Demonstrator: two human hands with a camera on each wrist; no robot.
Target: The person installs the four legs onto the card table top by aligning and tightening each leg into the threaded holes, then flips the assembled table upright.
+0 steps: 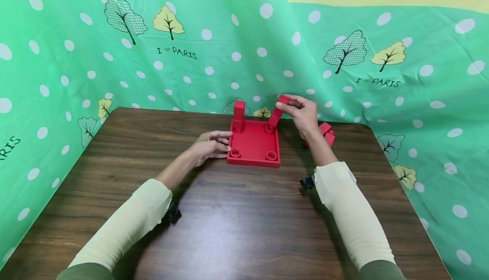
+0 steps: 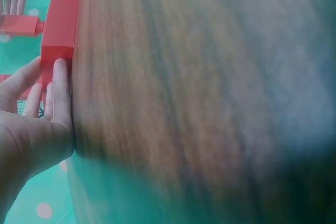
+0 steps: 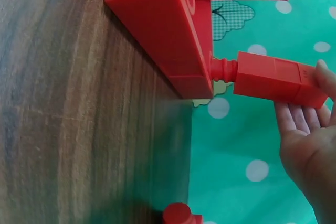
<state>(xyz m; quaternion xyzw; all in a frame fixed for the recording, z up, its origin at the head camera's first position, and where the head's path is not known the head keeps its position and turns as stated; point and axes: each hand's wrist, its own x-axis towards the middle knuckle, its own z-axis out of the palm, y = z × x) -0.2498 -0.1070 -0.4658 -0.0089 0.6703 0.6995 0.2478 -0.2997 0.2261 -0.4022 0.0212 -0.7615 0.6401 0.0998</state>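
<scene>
A shallow square red base (image 1: 254,142) lies on the table with raised edges and ring-shaped sockets in its corners. One red block-shaped leg (image 1: 238,114) stands upright at its far left corner. At the far right corner my right hand (image 1: 303,112) pinches the top of another red leg (image 3: 268,77) between thumb and fingers. This leg leans outward, its ridged round peg (image 3: 223,70) at the corner; how deep it sits is hidden. My left hand (image 1: 208,147) touches the base's left side with fairly straight fingers (image 2: 61,90).
Several loose red pieces (image 1: 327,133) lie right of the base, partly behind the right forearm. The brown wooden table (image 1: 229,229) ends just behind the base, against a green dotted curtain (image 1: 214,76). Small black wrist cameras (image 1: 307,182) hang under both sleeves.
</scene>
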